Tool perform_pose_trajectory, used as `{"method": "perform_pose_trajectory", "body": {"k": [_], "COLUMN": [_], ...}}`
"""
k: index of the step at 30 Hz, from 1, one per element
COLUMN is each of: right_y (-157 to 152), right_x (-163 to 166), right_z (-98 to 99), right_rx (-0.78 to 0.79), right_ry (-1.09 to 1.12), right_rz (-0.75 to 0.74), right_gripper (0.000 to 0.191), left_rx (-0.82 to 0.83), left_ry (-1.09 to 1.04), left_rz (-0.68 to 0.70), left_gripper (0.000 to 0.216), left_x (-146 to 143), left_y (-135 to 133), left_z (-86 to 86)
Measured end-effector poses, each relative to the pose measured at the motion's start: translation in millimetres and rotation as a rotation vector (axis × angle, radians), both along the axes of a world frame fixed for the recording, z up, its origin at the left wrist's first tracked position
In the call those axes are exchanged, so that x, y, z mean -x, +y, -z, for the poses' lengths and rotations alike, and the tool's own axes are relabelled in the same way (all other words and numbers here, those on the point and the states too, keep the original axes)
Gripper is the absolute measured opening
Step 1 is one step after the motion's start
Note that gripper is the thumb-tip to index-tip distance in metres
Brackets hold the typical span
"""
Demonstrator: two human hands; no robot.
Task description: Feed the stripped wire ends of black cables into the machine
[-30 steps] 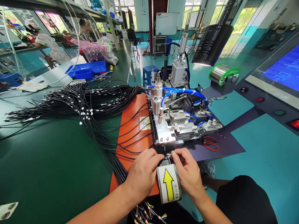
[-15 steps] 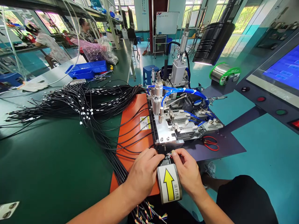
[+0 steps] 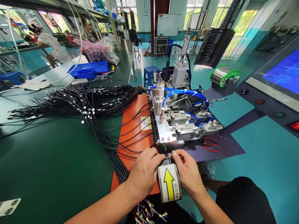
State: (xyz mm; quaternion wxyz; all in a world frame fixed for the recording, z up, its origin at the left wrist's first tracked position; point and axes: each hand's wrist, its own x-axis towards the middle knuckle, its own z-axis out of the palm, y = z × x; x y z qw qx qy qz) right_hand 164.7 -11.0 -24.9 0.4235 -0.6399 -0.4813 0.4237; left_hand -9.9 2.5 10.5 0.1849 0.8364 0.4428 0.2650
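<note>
At the front of the machine (image 3: pixel 184 124), both hands meet over a small black fixture (image 3: pixel 166 161). My right hand (image 3: pixel 188 171) pinches thin coloured wires (image 3: pixel 171 154), red and white among them, between thumb and forefinger. My left hand (image 3: pixel 144 168) is closed with its fingertips at the fixture's left side; what lies under its fingers is hidden. Just below is a rounded metal cover (image 3: pixel 169 183) with a yellow arrow label. A bundle of black cables (image 3: pixel 118 165) runs beneath my left wrist, its stripped, multicoloured ends (image 3: pixel 149 213) fanned out at the bottom.
Several black cables cross the orange plate (image 3: pixel 130 124) into the machine. A large cable heap (image 3: pixel 81 96) covers the green bench. Red-handled scissors (image 3: pixel 211 144) lie right of the machine. A solder spool (image 3: pixel 224 76) and a control panel (image 3: pixel 271 102) stand further right. Two people sit far left.
Both hands keep nearly the same place and grip at the fixture. The camera view has shifted slightly, and the red button at the far right now looks brighter.
</note>
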Motion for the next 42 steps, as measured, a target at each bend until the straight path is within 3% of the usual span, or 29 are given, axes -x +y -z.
{"method": "perform_pose_trajectory", "body": {"k": [5, 12, 24, 30, 37, 42], "right_y": [1, 7, 5, -5, -8, -5], "right_x": [-5, -5, -5, -9, -5, -8], "right_z": [-3.4, -7.5, -3.9, -13.4, -22.5, -20.2], "right_rx": [0.020, -0.070, -0.026, 0.016, 0.099, 0.027], "right_ry": [0.034, 0.016, -0.099, -0.115, -0.051, -0.156], "right_rz": [0.015, -0.044, -0.083, 0.029, -0.073, -0.066], "right_gripper": [0.038, 0.031, 0.034, 0.033, 0.035, 0.034], "left_rx": [-0.005, -0.009, -0.007, 0.000, 0.008, 0.005], "left_ry": [0.013, 0.010, 0.026, 0.013, 0.026, 0.019], "left_rz": [-0.003, -0.009, -0.011, -0.009, -0.018, -0.009], "left_gripper": [0.023, 0.021, 0.022, 0.021, 0.021, 0.019], "left_x": [-1, -1, -2, -1, -2, -2], "left_y": [0, 0, 0, 0, 0, 0], "left_z": [0.4, 1.3, 1.6, 2.8, 1.8, 1.4]}}
